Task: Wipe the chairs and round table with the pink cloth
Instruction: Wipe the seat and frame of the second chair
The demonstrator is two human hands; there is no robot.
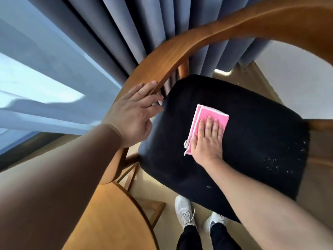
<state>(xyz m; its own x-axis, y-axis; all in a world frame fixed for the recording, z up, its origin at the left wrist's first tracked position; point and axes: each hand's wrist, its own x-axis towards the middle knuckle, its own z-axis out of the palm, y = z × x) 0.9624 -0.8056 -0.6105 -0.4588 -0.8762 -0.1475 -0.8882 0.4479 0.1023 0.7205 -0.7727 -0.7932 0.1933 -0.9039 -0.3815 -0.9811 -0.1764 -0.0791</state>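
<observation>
A wooden chair with a curved backrest rail (189, 49) and a black cushioned seat (252, 141) stands below me. On the seat lies the folded pink cloth (205, 115) with white edging. My right hand (208, 139) presses flat on the cloth, fingers straight. My left hand (134, 114) rests on the chair's curved wooden rail at the left, fingers extended along it. The round wooden table (108, 219) shows its edge at the bottom left. White specks dot the seat's right side.
Blue-grey curtains (126, 33) and a sheer white curtain (45, 69) hang behind the chair. My white shoes (185, 212) stand on the beige floor in front of the seat. Table legs (153, 210) reach under the table edge.
</observation>
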